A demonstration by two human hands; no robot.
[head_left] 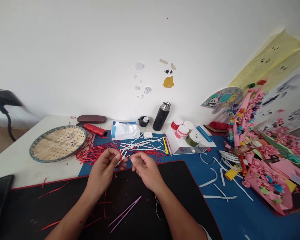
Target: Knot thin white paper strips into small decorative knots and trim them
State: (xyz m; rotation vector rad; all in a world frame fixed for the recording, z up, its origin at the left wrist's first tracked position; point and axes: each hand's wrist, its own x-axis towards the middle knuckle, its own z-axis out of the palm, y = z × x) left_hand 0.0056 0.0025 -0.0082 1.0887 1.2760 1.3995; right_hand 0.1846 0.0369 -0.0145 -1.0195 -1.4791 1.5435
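Observation:
Over the black desk mat, my left hand (106,166) is closed, thumb against fingers, on red cord (120,159) beside a small white piece. What part of that white piece it grips is hard to make out. Just to the right, my right hand (146,168) is closed in a pinch, fingertips close to the left hand's. Whatever sits in that pinch is too small to name. Behind the hands lie white cords (140,144) and a tangle of red cords (91,154). Purple tweezers (126,213) rest on the mat below the hands.
A woven basket (57,144) with small pieces stands left, near a red thread spool (95,130). Behind are a black thermos (161,116), a white box (190,146) bearing several ribbon rolls, and a yellow pen (165,146). White strips (220,197) and pink paper flowers (267,180) lie right.

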